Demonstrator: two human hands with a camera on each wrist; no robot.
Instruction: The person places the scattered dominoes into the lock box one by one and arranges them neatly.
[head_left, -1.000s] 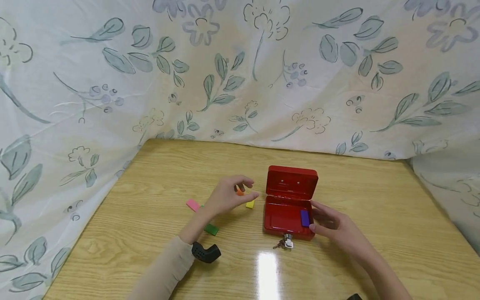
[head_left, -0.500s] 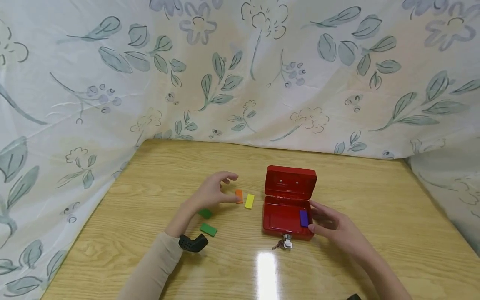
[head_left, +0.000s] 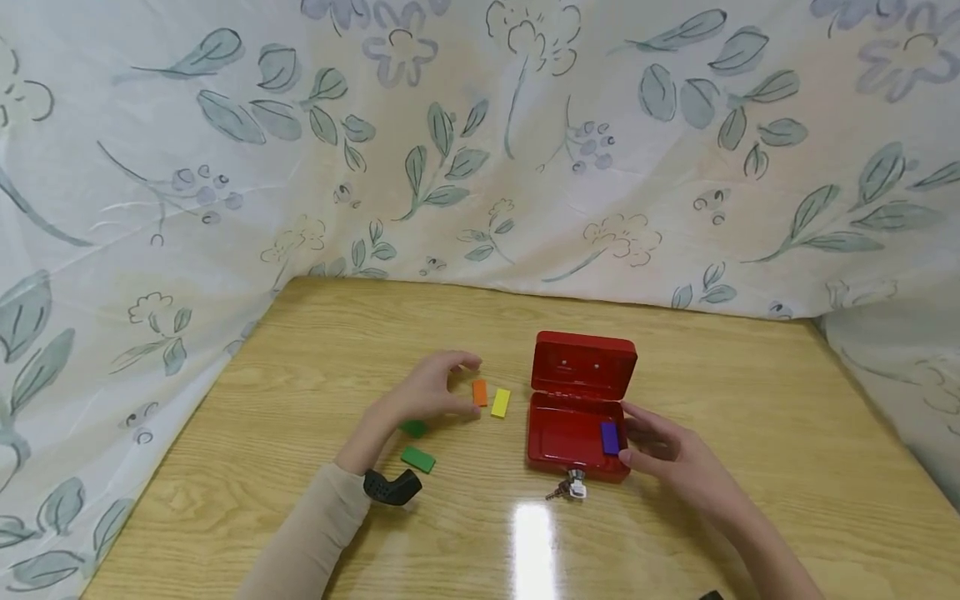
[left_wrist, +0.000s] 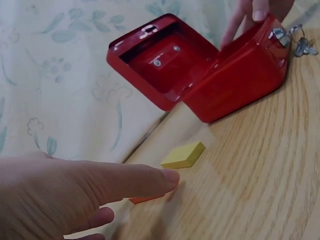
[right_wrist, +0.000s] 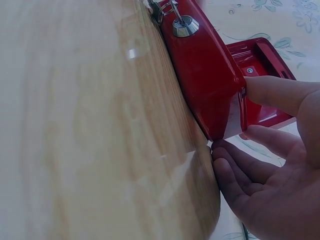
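A red metal cash box [head_left: 561,433] stands with its lid raised, and one purple block [head_left: 610,437] lies inside at the right. My right hand [head_left: 667,450] grips the box's right side, thumb at the rim and fingers along the wall, as the right wrist view shows. On the table left of the box lie an orange block [head_left: 480,392] and a yellow block [head_left: 501,403]. My left hand [head_left: 431,392] is around the orange one, thumb and fingers spread to either side with a gap between. In the left wrist view the hand partly covers the orange block [left_wrist: 145,199].
Keys [head_left: 561,490] hang from the lock at the box's front. Two green blocks [head_left: 417,459] lie near my left wrist, one partly covered by it. A floral cloth [head_left: 480,167] hangs behind the wooden table [head_left: 750,400].
My left hand has drawn back leftward from over the orange and yellow blocks, then lowered slightly around the orange one. The pink block is now hidden behind it. The right hand stays put.
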